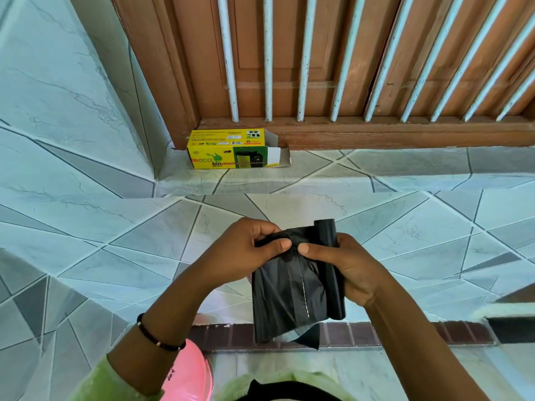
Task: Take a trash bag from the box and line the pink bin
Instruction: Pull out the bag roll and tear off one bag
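A black trash bag roll [295,287] hangs partly unrolled between my hands, a dotted perforation line running down its middle. My left hand [246,250] pinches its top edge left of the perforation. My right hand [347,264] grips the rolled part on the right, thumb on the top edge. The yellow and green bag box [231,153] lies on the tiled ledge by the brown door frame, its right flap open. The pink bin [188,374] shows only partly at the bottom, under my left forearm.
A brown wooden door with white bars [318,68] rises behind the box. Pale patterned tiles [86,227] cover the floor and left wall. A dark brick strip [405,334] crosses the step below my hands.
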Demonstrator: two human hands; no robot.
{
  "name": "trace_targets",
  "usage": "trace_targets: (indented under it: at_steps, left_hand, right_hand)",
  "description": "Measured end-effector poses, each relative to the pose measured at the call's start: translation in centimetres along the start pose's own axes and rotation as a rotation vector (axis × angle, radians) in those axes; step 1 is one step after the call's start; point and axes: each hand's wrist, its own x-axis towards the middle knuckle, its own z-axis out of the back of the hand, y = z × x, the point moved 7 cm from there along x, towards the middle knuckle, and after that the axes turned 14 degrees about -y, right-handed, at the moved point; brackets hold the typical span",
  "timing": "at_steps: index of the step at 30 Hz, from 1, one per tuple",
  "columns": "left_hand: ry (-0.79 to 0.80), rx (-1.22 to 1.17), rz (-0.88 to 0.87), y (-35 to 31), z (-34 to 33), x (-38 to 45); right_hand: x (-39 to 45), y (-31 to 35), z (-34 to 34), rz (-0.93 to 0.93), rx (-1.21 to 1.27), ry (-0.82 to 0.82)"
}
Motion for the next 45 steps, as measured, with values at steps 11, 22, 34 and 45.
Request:
trace_targets:
  at_steps: [11,22,34,45]
  left_hand:
    - [0.188,-0.191,0.210,1.3,-0.4,-0.5]
    - [0.287,-0.102,0.265,1.5,-1.6,-1.4]
    - [0.222,-0.197,0.299,1.6,-0.4,-0.9]
    - [0.327,-0.142,0.328,0.3,-1.1,-2.3]
  right_hand:
    - [-0.1,0.2,0.5,0.027,-0.005,-0.011]
    - [-0.3,0.9,0.9,0.043,-0.022,-0.003]
    - [-1.3,0.6,0.8,-0.018,-0.073,0.188]
    - [-1.5,1.7,0.2,0.058,-0.214,0.153]
